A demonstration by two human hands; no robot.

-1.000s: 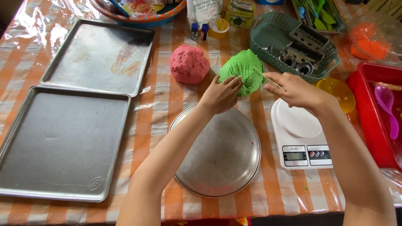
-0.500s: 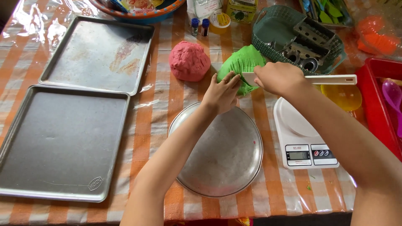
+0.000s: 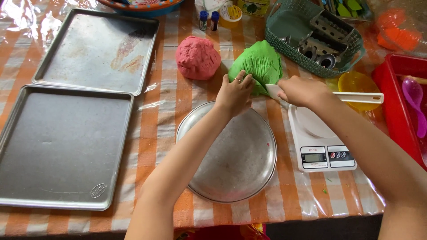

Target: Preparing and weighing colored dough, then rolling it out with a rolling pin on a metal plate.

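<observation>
Head view: my left hand (image 3: 234, 92) presses closed on the green dough (image 3: 258, 63), beside the round pan (image 3: 231, 153). My right hand (image 3: 302, 90), empty 1 second ago, now grips a white knife (image 3: 351, 97), blade at the dough.

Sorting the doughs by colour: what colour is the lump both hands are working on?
Bright green dough, clearest in the head view.
</observation>
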